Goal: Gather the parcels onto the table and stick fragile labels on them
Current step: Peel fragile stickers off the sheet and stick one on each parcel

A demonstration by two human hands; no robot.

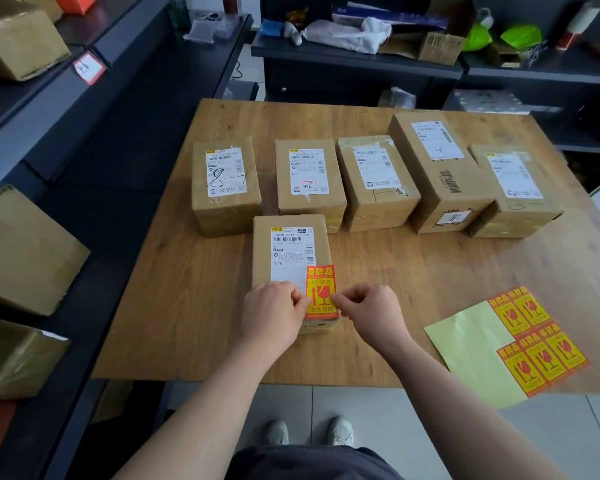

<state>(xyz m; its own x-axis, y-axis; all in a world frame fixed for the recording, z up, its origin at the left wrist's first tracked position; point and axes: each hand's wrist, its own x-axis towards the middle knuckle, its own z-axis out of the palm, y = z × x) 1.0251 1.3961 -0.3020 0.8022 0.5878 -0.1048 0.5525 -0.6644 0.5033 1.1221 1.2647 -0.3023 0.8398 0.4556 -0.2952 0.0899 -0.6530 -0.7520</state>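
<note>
A brown parcel (291,251) with a white shipping label lies near the front of the wooden table (378,278). Over its near right part sits a red and yellow fragile label (321,289). My left hand (274,310) pinches the label's left edge, and my right hand (371,310) pinches its right edge. Behind stands a row of several parcels: one at far left (226,188), one beside it (309,181), a middle one (374,181), a tall one (437,168) and one at far right (513,192). None of these shows a fragile label.
A yellow backing sheet (471,355) with several fragile stickers (537,341) lies at the table's front right, overhanging the edge. Dark shelves on the left hold more cardboard boxes (21,251). A cluttered shelf (361,53) stands behind the table.
</note>
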